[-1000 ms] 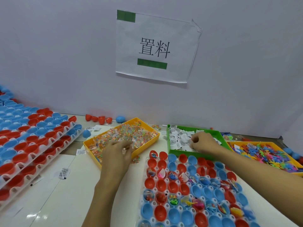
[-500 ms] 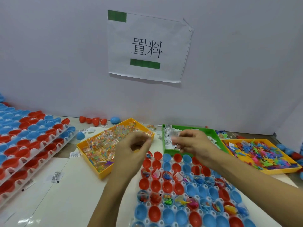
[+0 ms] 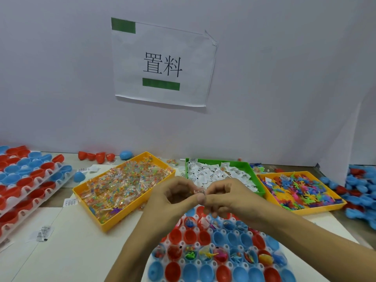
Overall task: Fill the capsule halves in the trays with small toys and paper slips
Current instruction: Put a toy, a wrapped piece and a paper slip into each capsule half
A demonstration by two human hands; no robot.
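My left hand [image 3: 175,198] and my right hand [image 3: 225,197] meet above the far end of the capsule tray [image 3: 219,251], fingertips together. Between them they pinch a small paper slip [image 3: 200,191]; what else the curled fingers hold is hidden. The tray holds red and blue capsule halves, some with small toys or slips in them, others bare. Behind my hands lie a yellow bin of bagged beads [image 3: 122,186], a green bin of paper slips [image 3: 219,174] and a yellow bin of coloured plastic toys [image 3: 299,190].
Stacked trays of red and blue capsule halves [image 3: 24,180] stand at the left. Loose capsule halves [image 3: 95,156] lie by the wall, more are piled at the right edge [image 3: 360,192]. Stray slips [image 3: 41,235] lie on the white table. A paper sign hangs on the wall [image 3: 162,64].
Both hands have left the bins, come together over the far end of the capsule tray, and now share a slip between their fingertips.
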